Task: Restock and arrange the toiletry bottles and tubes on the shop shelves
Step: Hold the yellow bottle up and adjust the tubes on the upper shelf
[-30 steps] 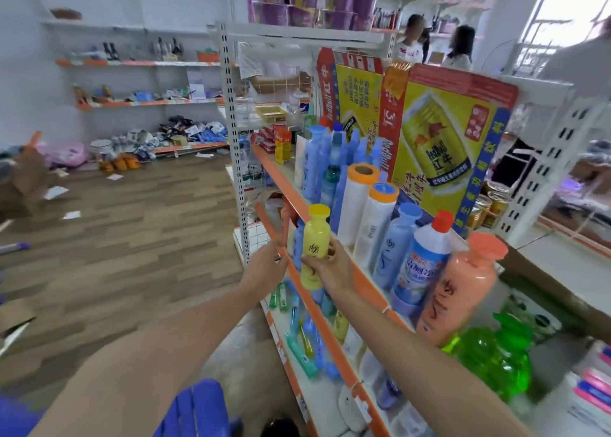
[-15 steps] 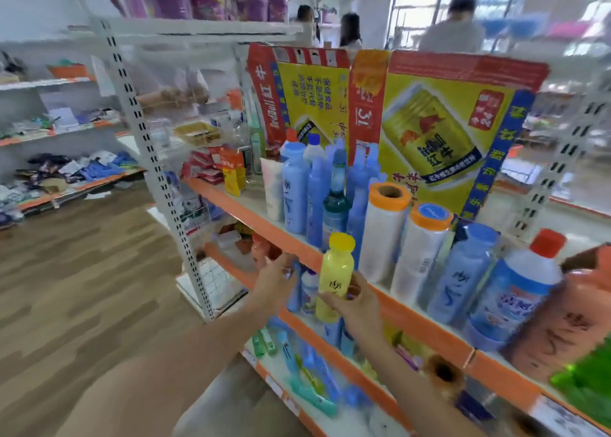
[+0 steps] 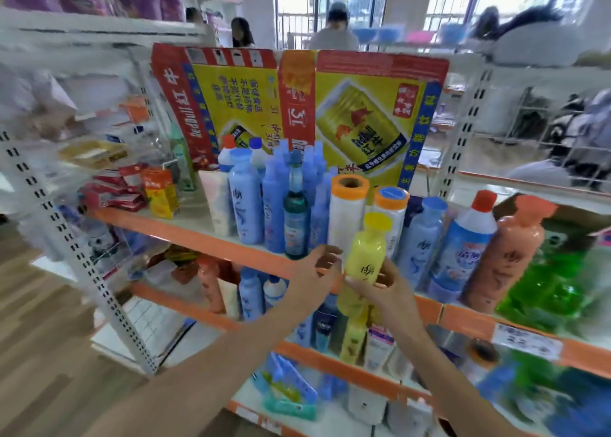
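Observation:
A yellow bottle (image 3: 365,255) with a yellow cap is upright in front of the orange shelf edge (image 3: 211,238), with my right hand (image 3: 385,288) gripping its lower half. My left hand (image 3: 314,278) is just left of it, fingers spread and curled toward the bottle; whether they touch it is unclear. On the shelf behind stand several blue bottles (image 3: 246,202), a dark green bottle (image 3: 295,218), two white rolls with orange ends (image 3: 347,212), a red-capped white-and-blue bottle (image 3: 463,245) and an orange bottle (image 3: 509,255).
A red and yellow cardboard sheet (image 3: 330,112) stands behind the bottles. Green bottles (image 3: 549,288) sit at the right. Lower shelves hold more bottles and tubes (image 3: 287,393). A white perforated upright (image 3: 76,248) is at the left, wooden floor beyond. Several people stand far behind.
My view has swung right and closer to the shelf. The yellow bottle and both hands have risen a little toward the upper shelf edge, in front of the white rolls.

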